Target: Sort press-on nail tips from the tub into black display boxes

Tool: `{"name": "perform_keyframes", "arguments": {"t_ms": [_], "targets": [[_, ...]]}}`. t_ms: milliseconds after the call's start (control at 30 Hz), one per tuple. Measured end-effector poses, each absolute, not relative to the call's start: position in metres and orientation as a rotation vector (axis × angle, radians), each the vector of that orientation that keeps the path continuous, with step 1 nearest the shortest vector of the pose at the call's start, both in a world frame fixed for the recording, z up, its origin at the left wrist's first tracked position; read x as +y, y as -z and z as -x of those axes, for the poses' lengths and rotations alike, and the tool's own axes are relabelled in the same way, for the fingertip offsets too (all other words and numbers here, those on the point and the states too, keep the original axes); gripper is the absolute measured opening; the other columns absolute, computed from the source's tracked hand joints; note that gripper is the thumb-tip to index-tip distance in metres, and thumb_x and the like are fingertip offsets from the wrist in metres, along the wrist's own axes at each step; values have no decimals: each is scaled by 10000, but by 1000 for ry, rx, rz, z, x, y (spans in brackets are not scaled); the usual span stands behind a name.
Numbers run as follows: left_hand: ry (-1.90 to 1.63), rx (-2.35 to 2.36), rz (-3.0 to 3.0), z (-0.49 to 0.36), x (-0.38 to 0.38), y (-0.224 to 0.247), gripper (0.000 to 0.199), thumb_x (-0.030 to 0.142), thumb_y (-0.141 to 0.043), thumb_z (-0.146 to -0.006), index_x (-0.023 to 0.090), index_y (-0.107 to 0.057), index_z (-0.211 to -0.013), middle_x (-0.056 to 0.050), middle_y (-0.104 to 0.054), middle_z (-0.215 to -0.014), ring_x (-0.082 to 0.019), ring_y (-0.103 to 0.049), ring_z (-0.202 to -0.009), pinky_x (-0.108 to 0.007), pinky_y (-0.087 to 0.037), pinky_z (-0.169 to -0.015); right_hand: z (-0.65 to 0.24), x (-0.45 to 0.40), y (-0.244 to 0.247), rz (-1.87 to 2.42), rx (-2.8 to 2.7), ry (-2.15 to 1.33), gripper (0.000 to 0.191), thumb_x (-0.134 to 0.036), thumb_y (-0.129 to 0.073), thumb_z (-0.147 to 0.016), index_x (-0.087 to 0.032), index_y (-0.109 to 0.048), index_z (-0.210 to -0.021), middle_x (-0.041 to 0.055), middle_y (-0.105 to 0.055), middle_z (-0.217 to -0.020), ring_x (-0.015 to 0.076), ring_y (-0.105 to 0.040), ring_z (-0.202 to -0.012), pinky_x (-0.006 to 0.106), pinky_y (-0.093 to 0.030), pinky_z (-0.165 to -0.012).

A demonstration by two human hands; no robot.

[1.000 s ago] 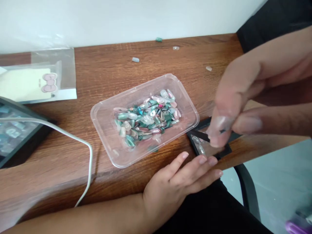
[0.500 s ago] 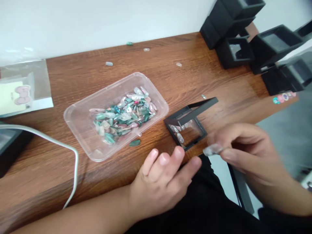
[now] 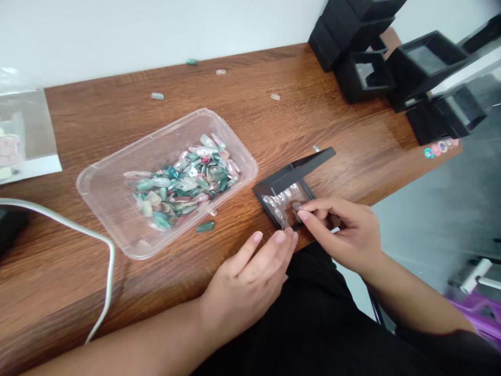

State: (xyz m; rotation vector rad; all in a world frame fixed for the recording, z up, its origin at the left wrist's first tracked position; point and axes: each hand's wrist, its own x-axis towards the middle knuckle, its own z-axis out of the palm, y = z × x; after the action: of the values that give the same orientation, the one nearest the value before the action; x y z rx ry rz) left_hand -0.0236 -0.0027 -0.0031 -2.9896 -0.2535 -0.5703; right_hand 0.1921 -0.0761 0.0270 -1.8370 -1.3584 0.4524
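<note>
A small black display box [image 3: 267, 194] stands on the table with its framed lid [image 3: 303, 169] tilted up. Several shiny, pale press-on nails lie along its far and left sides. My right hand [image 3: 344, 230] pinches a pale press-on nail [image 3: 297, 207] between thumb and forefinger, over the right part of the box. With fingers stretched out, my left hand [image 3: 254, 274] has its fingertips at the box's front edge; whether they press on it I cannot tell. To the left, a clear plastic tub [image 3: 105, 209] holds a heap of green, pink and clear press-on nails [image 3: 188, 183].
Loose nails lie on the table, including a dark green nail [image 3: 205, 226] in front of the tub. Black boxes [image 3: 364, 78] are stacked at the back right. A white cable [image 3: 111, 261] and a clear plastic packet [image 3: 29, 136] are at left.
My right hand has moved left and brought the press-on nail from beside the box to over it. My left hand's fingers have drawn closer together at the box's front edge. The view has shifted slightly.
</note>
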Motion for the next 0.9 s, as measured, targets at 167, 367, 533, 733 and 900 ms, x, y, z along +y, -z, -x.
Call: {"name": "perform_keyframes", "arguments": {"t_ms": [167, 367, 533, 733, 900], "targets": [[397, -174, 2969, 24, -4, 7, 643, 408, -622, -930, 100, -555, -1491, -86, -520, -1585, -326, -158, -1621, -515, -27, -1367, -188, -73, -26, 1882, -1403, -420, 43, -200, -700, -927, -225, -719, -898, -74, -565, -590, 53, -462, -492, 197, -409, -487], [363, -145, 2924, 25, -4, 9, 617, 385, -567, -946, 134, -537, -1510, -75, -500, -1599, -282, -266, -1582, -515, -39, -1368, -199, -80, -32, 2037, -1465, -500, 56, -266, -688, -951, -222, -717, -933, -33, -672, -735, 68, -532, -568, 225, -443, -544], [345, -121, 2918, 26, -3, 8, 614, 362, -535, -949, 165, -514, -1530, -77, -496, -1598, -254, -307, -1562, -513, -39, -1367, -216, -84, -51, 2102, -1592, -517, 158, -347, -731, -930, -243, -710, -1047, -47, -600, -718, 92, -552, -630, 251, -458, -606], [334, -127, 2925, 25, -4, 8, 607, 350, -512, -946, 168, -520, -1525, -74, -499, -1594, -240, -335, -1549, -467, -152, -1356, -221, -74, -46, 2032, -1703, -395, 119, -309, -727, -935, -241, -730, -1033, -26, -598, -739, 124, -565, -685, 294, -458, -665], [296, -122, 2986, 24, -5, 10, 603, 329, -462, -975, 140, -483, -1547, -93, -490, -1600, -252, -398, -1518, -454, -285, -1297, -215, -68, -37, 2013, -1720, -418, 58, -276, -706, -943, -235, -739, -965, 12, -654, -854, 147, -591, -775, 324, -481, -736]]}}
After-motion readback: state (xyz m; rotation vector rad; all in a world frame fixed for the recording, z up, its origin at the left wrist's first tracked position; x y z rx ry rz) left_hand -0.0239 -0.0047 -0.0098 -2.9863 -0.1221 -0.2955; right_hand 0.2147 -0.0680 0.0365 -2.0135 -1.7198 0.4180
